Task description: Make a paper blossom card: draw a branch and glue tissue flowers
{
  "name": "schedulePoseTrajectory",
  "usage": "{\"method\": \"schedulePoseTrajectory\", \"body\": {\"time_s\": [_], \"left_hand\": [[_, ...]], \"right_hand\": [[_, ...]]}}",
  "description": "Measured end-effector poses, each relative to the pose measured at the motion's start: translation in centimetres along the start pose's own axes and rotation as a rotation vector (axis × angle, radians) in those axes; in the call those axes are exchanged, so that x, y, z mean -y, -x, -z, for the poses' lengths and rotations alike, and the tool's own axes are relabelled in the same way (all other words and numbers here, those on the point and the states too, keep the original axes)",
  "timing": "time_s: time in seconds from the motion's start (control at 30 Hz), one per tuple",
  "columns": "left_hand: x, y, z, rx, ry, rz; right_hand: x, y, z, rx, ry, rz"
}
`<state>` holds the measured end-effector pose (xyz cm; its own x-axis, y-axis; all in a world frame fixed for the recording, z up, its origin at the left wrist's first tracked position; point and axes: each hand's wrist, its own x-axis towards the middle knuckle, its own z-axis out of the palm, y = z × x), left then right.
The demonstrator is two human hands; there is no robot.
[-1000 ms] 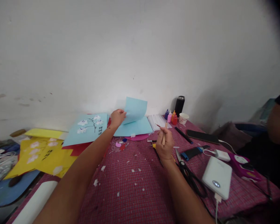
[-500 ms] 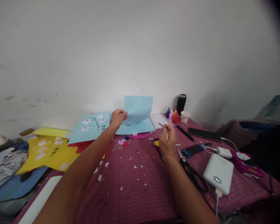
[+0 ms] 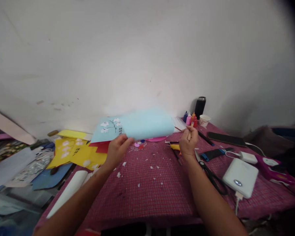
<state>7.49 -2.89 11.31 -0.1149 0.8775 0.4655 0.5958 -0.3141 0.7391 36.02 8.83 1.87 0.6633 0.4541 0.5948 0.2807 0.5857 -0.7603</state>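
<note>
A light blue sheet of paper, smeared by motion, hangs over the back of the table. Its near left corner is pinched by my left hand. My right hand is closed around a thin paintbrush, whose dark tip points left, and a pale wooden stick-like handle also rises from this fist. Left of the held sheet lies a blue card painted with white blossoms and dark writing, on top of red paper. White paper sheets lie behind my right hand.
Yellow painted cards and a white paper roll lie at the left. Paint bottles, a paper cup and a black flask stand at back right. Scissors, a phone and a white power bank lie right.
My left hand has drawn the blue sheet nearer and lower, off the stack. The sheet now lies flatter instead of standing up. My right hand keeps its grip; the view has shifted left.
</note>
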Motion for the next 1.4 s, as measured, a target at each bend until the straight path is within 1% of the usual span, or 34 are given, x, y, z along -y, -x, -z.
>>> {"method": "schedulePoseTrajectory", "body": {"time_s": [0.07, 0.1, 0.17, 0.2, 0.23, 0.27, 0.33, 0.43, 0.6, 0.7, 0.83, 1.03, 1.17, 1.27, 1.4], "left_hand": [[0.8, 5.4, 1.8, -0.019, -0.150, 0.031], [1.5, 8.1, 2.5, -0.005, -0.179, 0.039], [3.3, 12.9, 3.1, 0.097, -0.167, 0.055], [4.2, 14.9, 3.1, 0.129, -0.131, 0.059], [5.1, 16.5, 2.9, 0.169, -0.095, 0.071], [5.9, 17.7, 2.7, 0.182, -0.056, 0.094], [6.9, 19.1, 2.0, 0.220, 0.040, 0.107], [7.2, 19.2, 1.1, 0.209, 0.115, 0.148], [6.5, 17.6, 0.4, 0.178, 0.156, 0.262], [6.9, 16.6, -0.2, 0.166, 0.167, 0.298], [7.8, 15.2, -1.0, 0.176, 0.177, 0.328], [8.1, 13.4, -1.3, 0.179, 0.211, 0.327], [8.6, 12.4, -1.6, 0.202, 0.245, 0.347], [8.8, 11.7, -1.7, 0.242, 0.233, 0.331], [9.0, 11.0, -1.4, 0.355, 0.206, 0.260]], "right_hand": [[0.1, -0.1, 0.0, -0.024, -0.052, -0.034], [0.1, -0.2, 0.0, -0.030, -0.068, -0.044], [0.1, -0.1, -0.1, -0.028, -0.081, -0.056], [0.1, -0.1, -0.1, -0.020, -0.082, -0.058], [0.1, 0.1, -0.2, -0.011, -0.080, -0.060], [0.1, 0.2, -0.3, 0.000, -0.077, -0.061], [0.1, 0.5, -0.4, 0.025, -0.068, -0.061], [0.3, 1.0, -0.5, 0.060, -0.050, -0.064], [0.6, 1.4, -0.4, 0.102, -0.058, -0.070], [0.7, 1.5, -0.4, 0.120, -0.067, -0.072], [0.8, 1.8, -0.4, 0.134, -0.054, -0.066], [1.3, 1.7, -0.3, 0.129, -0.038, -0.058], [1.3, 1.6, -0.3, 0.127, -0.026, -0.036], [1.0, 1.6, -0.3, 0.132, -0.040, -0.033], [0.8, 1.6, -0.3, 0.133, -0.052, -0.036]]}}
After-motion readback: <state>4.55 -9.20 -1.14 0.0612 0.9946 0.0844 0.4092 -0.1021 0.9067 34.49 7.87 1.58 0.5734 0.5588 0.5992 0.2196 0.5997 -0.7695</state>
